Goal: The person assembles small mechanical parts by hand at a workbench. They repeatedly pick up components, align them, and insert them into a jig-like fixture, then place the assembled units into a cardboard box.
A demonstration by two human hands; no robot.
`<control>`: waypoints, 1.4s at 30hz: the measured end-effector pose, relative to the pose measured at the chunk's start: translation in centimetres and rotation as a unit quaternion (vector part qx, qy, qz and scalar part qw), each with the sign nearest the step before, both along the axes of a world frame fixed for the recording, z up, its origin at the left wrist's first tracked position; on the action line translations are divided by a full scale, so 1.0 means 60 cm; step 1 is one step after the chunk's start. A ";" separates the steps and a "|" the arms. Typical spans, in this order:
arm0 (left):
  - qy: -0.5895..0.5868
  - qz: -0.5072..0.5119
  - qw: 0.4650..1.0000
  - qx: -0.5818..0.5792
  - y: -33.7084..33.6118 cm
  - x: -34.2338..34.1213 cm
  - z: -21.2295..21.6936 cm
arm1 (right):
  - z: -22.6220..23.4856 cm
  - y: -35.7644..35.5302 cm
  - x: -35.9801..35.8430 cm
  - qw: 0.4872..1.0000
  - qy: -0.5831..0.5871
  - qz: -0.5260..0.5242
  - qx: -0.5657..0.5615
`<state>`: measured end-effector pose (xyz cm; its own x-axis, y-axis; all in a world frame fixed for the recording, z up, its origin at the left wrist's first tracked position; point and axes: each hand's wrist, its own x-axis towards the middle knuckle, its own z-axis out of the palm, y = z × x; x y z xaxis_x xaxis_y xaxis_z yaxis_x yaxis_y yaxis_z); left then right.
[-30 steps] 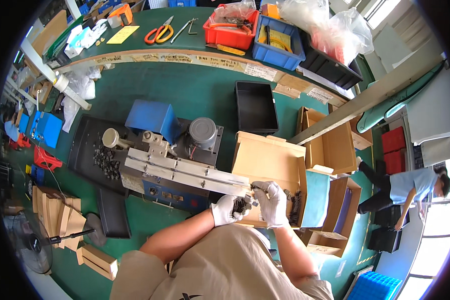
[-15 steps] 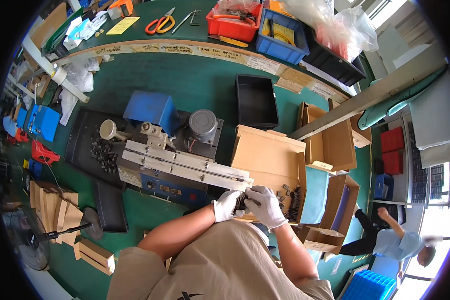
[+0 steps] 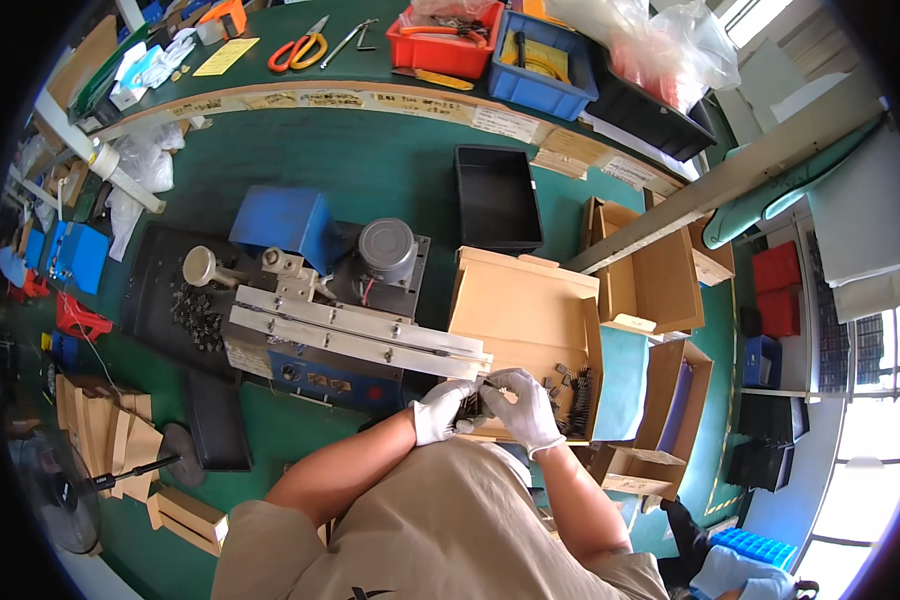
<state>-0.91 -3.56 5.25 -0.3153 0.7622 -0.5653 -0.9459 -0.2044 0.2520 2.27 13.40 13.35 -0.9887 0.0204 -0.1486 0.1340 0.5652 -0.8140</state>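
Note:
Both of my hands wear white gloves and meet at the low right end of a feeding machine's long metal rail [image 3: 370, 335]. My left hand [image 3: 440, 412] is closed around a bunch of small dark parts [image 3: 473, 408], too small to make out exactly. Just to its right, my right hand [image 3: 528, 412] has its fingers pinched together beside the bunch; what lies between those fingertips is hidden. Under and behind my right hand is an open cardboard box [image 3: 525, 300], with more dark parts with thin pins [image 3: 578, 400] lying in its right corner.
A black tray [image 3: 150, 290] with a heap of small black parts [image 3: 198, 318] sits left of the machine. Behind the box is a black bin [image 3: 498, 198]. More cardboard boxes [image 3: 650, 270] stand at right, near a slanting metal post [image 3: 730, 190]. A fan [image 3: 55, 480] stands at lower left.
The whole view has shifted slightly to the left. My hands stay together at the rail's end, with small finger movements. At far right, the other person has moved lower in the view.

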 end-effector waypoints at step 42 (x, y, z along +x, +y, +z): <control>0.077 0.027 0.993 -0.087 0.019 0.002 0.008 | -0.005 -0.036 0.025 0.993 0.103 -0.053 -0.014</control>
